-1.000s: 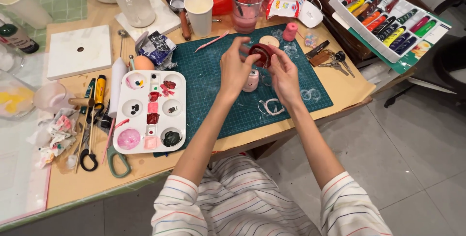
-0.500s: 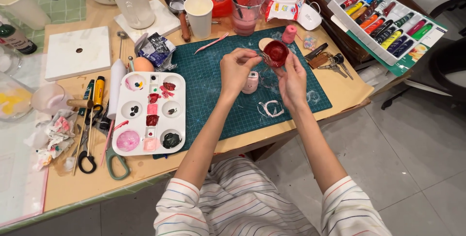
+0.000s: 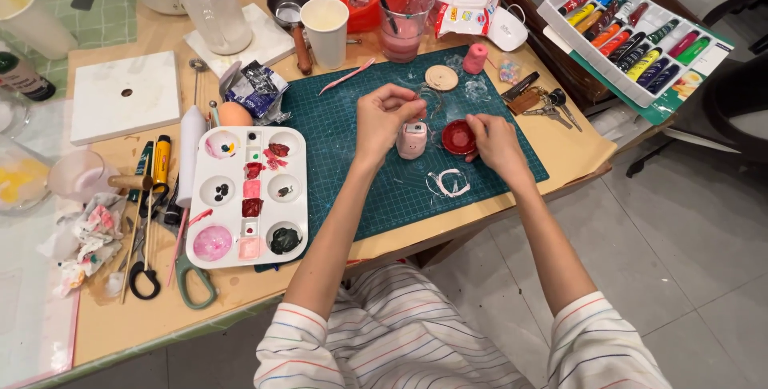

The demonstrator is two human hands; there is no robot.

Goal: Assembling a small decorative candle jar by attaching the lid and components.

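Right hand (image 3: 492, 137) pinches an empty red dish (image 3: 459, 138); left hand (image 3: 386, 115) fingertips pinched together.

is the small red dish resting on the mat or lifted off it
Resting on the mat: the red dish sits flat on the green mat, right hand touching its edge.

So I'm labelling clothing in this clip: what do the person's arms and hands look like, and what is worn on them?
Both hands, the left hand and the right hand, are bare, with no gloves or watch showing. The forearms are uncovered. White sleeves with thin red and blue stripes are pushed up near the elbows.
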